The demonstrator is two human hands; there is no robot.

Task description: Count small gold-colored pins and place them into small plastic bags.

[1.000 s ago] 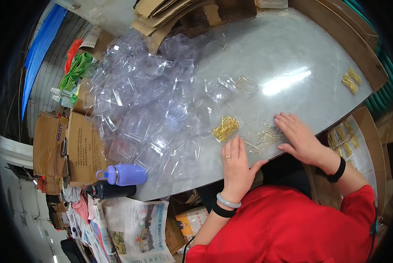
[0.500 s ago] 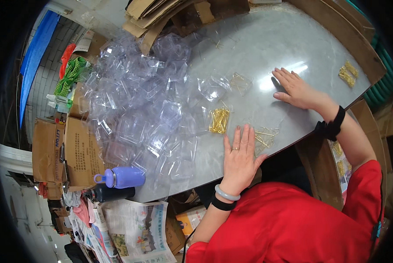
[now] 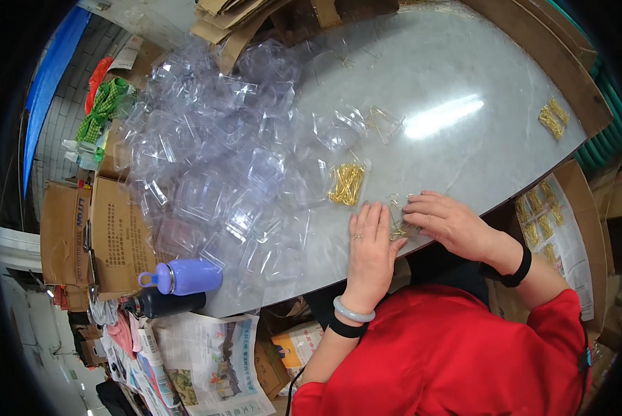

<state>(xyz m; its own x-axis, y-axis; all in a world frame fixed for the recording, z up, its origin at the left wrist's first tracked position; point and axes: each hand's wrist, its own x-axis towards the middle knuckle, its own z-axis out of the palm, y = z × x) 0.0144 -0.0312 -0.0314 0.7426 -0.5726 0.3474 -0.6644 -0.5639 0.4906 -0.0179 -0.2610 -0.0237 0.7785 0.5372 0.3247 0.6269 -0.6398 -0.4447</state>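
My left hand (image 3: 372,253) lies flat near the table's front edge, fingers stretched out together and nothing seen in them. Just to its right is my right hand (image 3: 453,225), palm down with slightly bent fingers over the tabletop. A few loose gold wire pieces (image 3: 396,211), thin like small hooks, lie between the two hands, partly hidden by the fingers. Beyond my left fingertips, a dense bundle of gold wire pieces (image 3: 346,184) sits by a clear plastic case. More thin wire pieces (image 3: 382,123) lie farther back, beside another clear case (image 3: 339,130).
A big heap of clear plastic cases (image 3: 221,159) covers the left of the grey table (image 3: 456,62). Two gold bundles (image 3: 553,118) lie far right. A purple bottle (image 3: 189,276) stands at the front left. Cardboard (image 3: 560,62) borders the back; below right, a box (image 3: 581,208) holds more bundles.
My right hand has come left and nearer, from the bright middle of the table to the loose wire pieces beside my left hand. My left hand has hardly moved.
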